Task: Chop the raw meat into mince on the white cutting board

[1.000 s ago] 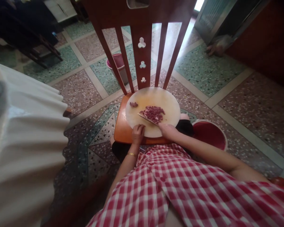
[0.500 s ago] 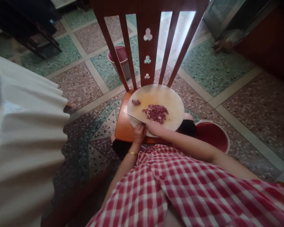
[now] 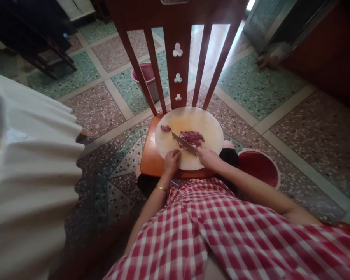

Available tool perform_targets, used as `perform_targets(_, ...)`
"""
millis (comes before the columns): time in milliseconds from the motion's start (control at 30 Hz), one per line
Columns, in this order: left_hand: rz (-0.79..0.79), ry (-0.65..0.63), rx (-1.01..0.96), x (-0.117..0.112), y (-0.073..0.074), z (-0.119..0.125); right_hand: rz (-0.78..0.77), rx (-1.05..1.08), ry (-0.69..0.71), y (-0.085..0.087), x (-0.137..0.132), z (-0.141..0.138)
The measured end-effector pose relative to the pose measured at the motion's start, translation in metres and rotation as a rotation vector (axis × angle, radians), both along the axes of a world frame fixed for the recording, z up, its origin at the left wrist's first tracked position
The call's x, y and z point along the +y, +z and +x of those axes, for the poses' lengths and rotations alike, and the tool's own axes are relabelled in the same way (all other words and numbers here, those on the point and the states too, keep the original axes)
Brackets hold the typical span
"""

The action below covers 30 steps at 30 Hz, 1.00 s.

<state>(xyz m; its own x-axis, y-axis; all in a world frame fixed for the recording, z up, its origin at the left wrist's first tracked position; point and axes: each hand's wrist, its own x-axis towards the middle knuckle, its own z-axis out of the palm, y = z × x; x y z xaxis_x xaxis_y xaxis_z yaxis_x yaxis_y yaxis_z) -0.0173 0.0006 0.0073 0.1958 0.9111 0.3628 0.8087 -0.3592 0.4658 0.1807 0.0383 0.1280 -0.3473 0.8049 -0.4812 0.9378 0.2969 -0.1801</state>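
A person in a red-and-white checked shirt (image 3: 169, 229) sits facing a round board (image 3: 212, 132), with twelve o'clock at the chair back. At seven o'clock, the left hand (image 3: 172, 161) rests on the board's near edge with its fingers curled; whether they grip anything, I cannot tell. A gold-coloured bracelet (image 3: 161, 188) rings that wrist. At five o'clock, the right hand (image 3: 208, 158) is clenched round the knife (image 3: 185, 143), whose handle is hidden; the blade slants from those fingers toward ten o'clock, along the near side of the chopped meat (image 3: 194, 137). That dark red pile lies about the board's centre, just beyond both hands, while a smaller clump (image 3: 165, 128) sits apart near ten.

At four o'clock on the floor stands a wide bucket (image 3: 258, 163), red inside, contents unclear. Beyond the slats, toward eleven, is a bin (image 3: 153, 88) with a pinkish-purple liner (image 3: 147, 72).

The board lies on a wooden chair (image 3: 151, 155). A pale pleated cloth (image 3: 37, 155) hangs between eight and nine. Green and brownish speckled tiles (image 3: 93, 105) stretch outward; a dark chair (image 3: 51, 58) stands toward ten.
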Motion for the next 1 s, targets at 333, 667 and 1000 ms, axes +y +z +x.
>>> perform_targets(333,0.018,0.159,-0.081,-0.003,0.004,0.006,-0.063,-0.006,0.052,-0.002,-0.019,-0.022)
perform_targets(667,0.011,0.1,-0.008,-0.002,-0.003,0.007,-0.002,0.028,0.136,-0.02,-0.001,-0.064)
perform_targets(1000,-0.012,0.09,-0.009,-0.009,0.002,-0.002,-0.022,-0.035,0.0,-0.017,-0.008,0.0)
